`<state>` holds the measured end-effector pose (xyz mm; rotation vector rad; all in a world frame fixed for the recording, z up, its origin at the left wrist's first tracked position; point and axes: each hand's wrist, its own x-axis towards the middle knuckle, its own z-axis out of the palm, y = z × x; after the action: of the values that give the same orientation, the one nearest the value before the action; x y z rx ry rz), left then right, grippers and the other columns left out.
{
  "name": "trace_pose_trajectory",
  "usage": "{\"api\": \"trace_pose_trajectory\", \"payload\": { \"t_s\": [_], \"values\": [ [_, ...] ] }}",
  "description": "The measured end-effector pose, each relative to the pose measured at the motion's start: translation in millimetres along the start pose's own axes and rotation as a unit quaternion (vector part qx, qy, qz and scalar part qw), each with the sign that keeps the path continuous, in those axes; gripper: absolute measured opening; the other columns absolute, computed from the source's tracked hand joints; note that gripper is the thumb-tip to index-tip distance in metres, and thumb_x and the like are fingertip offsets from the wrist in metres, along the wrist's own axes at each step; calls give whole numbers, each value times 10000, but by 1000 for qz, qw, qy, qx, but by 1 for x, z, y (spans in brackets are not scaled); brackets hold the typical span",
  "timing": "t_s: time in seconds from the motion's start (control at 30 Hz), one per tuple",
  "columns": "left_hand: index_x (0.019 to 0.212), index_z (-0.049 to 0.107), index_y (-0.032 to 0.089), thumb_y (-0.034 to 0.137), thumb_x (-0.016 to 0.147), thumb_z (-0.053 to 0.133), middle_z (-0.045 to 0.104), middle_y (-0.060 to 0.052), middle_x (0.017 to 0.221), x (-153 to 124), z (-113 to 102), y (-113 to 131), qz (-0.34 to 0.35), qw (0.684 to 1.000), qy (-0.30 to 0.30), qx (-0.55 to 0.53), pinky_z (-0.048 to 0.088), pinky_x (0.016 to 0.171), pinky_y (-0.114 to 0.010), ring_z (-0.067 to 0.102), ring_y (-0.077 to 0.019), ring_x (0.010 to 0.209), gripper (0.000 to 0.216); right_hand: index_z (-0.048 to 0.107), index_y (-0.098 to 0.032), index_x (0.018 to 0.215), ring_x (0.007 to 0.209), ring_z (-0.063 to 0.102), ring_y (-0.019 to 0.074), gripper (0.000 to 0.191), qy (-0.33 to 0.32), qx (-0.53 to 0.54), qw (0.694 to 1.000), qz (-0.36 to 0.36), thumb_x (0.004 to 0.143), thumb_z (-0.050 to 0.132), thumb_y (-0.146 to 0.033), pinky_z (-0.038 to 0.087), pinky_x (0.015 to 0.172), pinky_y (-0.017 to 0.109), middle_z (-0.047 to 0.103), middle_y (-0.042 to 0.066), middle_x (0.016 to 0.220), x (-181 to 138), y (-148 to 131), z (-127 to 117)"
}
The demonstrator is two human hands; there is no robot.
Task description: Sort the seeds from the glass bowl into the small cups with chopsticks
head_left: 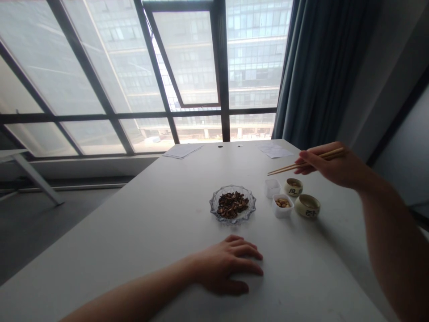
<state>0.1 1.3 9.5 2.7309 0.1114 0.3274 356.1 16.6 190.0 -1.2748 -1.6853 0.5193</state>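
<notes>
My right hand [330, 164] grips a pair of wooden chopsticks [283, 170], tips pointing left above the small containers. Whether anything sits between the tips is too small to tell. My left hand [231, 264] lies flat on the table with fingers spread, nearest a scalloped glass dish [214, 210] of dark brown seeds or shells [233, 205]. Right of the dish are a translucent plastic cup [272, 191] and a similar white cup [283, 213] with tan nuts or seeds [282, 202]. Beside them stand two cream ceramic cups [307, 212] with dark characters; the farther ceramic cup [294, 191] holds something brownish.
The white table [150, 223] reaches toward the windows [187, 58]. Papers [182, 150] lie at its far left corner, and another sheet [275, 150] at the far right. A dark blue curtain [311, 67] hangs on the right. Another table's leg [38, 181] stands at left.
</notes>
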Motion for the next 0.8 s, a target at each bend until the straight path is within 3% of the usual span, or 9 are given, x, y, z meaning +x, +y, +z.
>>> {"api": "trace_pose_trajectory", "payload": {
  "t_s": [0.17,0.33,0.47,0.8],
  "values": [
    [1417,581,298,538,957,642,607,-73,1505,0,1,0,3,1000,4,0,299,1260,-425,539,-265,1425,522,824,-147,919,786,806,254,490,-140,31,988,-63,947,692,-618,657,718,340,826,115,847,8,-1,69],
    [1424,576,301,555,962,637,609,-76,1506,1,2,0,4,1000,8,-1,303,1254,-429,543,-272,1421,530,819,-166,859,749,784,248,490,-196,-2,979,-63,950,673,-625,621,692,337,816,93,809,14,16,111],
    [1419,582,294,553,963,638,616,-79,1498,2,3,0,8,1000,11,1,302,1253,-427,553,-273,1410,528,817,-163,834,732,775,241,485,-223,-4,973,-60,939,690,-619,602,663,315,807,81,769,14,24,117],
    [1422,586,292,570,961,636,615,-75,1501,1,4,-3,9,1000,14,1,300,1252,-420,549,-266,1416,540,811,-137,889,761,781,243,519,-213,9,975,-58,957,657,-628,609,690,316,814,113,821,16,23,107]
  ]
}}
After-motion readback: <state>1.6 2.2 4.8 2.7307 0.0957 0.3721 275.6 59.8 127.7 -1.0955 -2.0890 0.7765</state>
